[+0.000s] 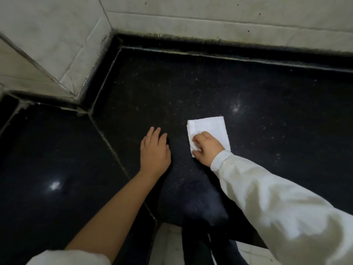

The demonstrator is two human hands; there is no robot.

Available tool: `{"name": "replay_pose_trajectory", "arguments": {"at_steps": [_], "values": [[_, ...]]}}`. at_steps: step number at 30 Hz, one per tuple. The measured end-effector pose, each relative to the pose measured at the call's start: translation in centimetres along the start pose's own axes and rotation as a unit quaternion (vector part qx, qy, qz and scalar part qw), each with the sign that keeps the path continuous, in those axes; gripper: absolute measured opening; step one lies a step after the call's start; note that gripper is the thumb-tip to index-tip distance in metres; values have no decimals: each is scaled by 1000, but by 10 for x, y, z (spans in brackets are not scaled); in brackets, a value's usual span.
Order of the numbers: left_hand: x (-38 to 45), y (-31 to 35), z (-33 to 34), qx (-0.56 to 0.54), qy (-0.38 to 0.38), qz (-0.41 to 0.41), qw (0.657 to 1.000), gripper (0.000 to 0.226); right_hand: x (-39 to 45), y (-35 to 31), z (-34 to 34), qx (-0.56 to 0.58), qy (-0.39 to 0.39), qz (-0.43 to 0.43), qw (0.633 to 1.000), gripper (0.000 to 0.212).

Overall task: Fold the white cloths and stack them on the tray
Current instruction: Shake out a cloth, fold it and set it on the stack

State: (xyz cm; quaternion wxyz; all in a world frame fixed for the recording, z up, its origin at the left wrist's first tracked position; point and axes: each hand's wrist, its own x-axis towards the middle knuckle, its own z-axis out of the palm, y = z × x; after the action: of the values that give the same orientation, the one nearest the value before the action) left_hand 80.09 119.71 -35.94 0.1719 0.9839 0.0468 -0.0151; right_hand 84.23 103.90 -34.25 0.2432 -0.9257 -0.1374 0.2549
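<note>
One folded white cloth [209, 129] lies flat on the black speckled countertop [248, 88], a little right of centre. My right hand [207, 148] rests on the cloth's near left corner, fingers curled and pinching its edge. My left hand [154, 152] lies flat on the bare counter to the left of the cloth, fingers together and holding nothing. No tray shows in this view, and no other cloth.
A white tiled wall [210, 14] runs along the back and a tiled pillar [47, 44] juts in at the left, forming a corner. Grout seams cross the counter. The counter's front edge and pale floor [168, 243] show at the bottom.
</note>
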Motion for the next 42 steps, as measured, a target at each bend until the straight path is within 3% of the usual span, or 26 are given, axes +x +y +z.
{"name": "replay_pose_trajectory", "arguments": {"at_steps": [5, 8, 10, 12, 14, 18, 21, 23, 27, 31, 35, 40, 42], "values": [[1, 4, 7, -11, 21, 36, 999, 33, -18, 19, -10, 0, 9, -63, 998, 42], [1, 17, 17, -27, 75, 151, 985, 36, -31, 43, -26, -72, 100, -84, 989, 33], [1, 34, 20, -31, 70, 248, 966, 32, -33, 60, -31, -176, 79, -100, 976, 39], [-1, 47, 28, 11, 19, 307, 951, 32, -32, 69, -30, -250, 42, -100, 962, 52], [0, 56, 32, 74, -45, 317, 944, 30, -31, 70, -30, -286, 11, -111, 952, 54], [2, 59, 36, 122, -35, 282, 951, 27, -23, 67, -27, -329, -4, -118, 937, 42], [3, 62, 34, 146, -27, 264, 953, 33, -25, 57, -35, -321, 34, -118, 939, 30], [4, 67, 30, 158, -32, 256, 953, 34, -30, 55, -46, -245, 30, -81, 966, 18], [5, 94, 24, 203, -24, 309, 929, 31, -59, 62, -68, -221, 101, -68, 968, 26], [5, 156, 23, 174, 31, 433, 884, 9, -126, 109, -100, -194, 115, 15, 974, 33], [-16, 257, 19, 135, 7, 540, 831, 29, -226, 176, -128, -157, 174, 89, 968, 33], [-94, 417, 20, 97, -15, 628, 772, 33, -381, 254, -132, -37, 344, 182, 921, 31], [-138, 481, 30, 72, -49, 647, 758, 31, -446, 282, -128, -25, 340, 244, 908, 42]]}}
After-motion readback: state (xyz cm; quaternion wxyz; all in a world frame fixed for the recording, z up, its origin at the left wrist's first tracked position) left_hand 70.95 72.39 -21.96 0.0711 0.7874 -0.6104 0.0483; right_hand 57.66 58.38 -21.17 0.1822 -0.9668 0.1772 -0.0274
